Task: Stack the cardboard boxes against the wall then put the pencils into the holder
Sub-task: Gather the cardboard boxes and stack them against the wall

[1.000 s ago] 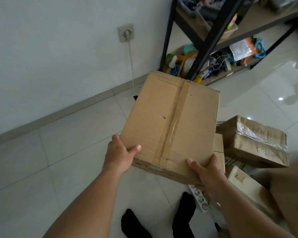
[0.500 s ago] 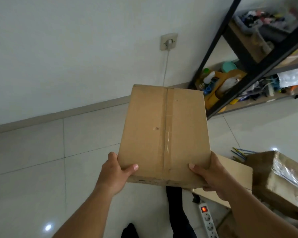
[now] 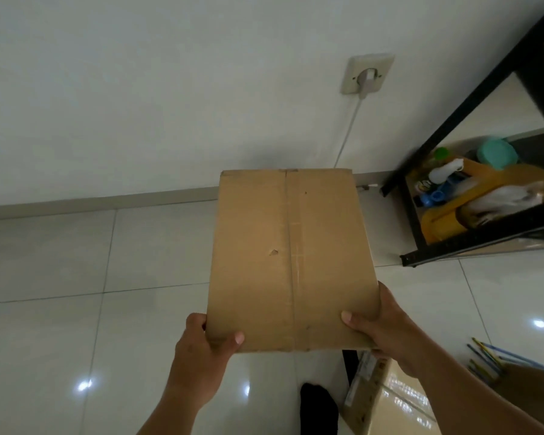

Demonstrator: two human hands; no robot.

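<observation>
At lower centre-left, the left hand (image 3: 201,350) has its grip clamped on the near left corner of the cardboard box (image 3: 291,259), with the thumb on top and the fingers hidden beneath. The box is held flat above the tiled floor (image 3: 76,277). Its taped seam runs away from the person and its far edge points at the baseboard (image 3: 107,202) and the white wall (image 3: 139,89). The right hand (image 3: 387,328) clamps the near right corner the same way.

The step in hand looks like setting this box down at the wall. To do it well, the person should lower it level, square the far edge to the baseboard and slide it until it touches, giving later boxes a flat base. The white cable (image 3: 347,136) dropping from the wall socket (image 3: 368,73) passes behind the box's far right corner. Placing the box slightly left would avoid pinching the cable and keep it off the black shelf rack (image 3: 471,120).

A second cardboard box (image 3: 399,400) sits at lower right. The pencils (image 3: 487,356) lie loose on the floor near the right edge, and no holder shows.
</observation>
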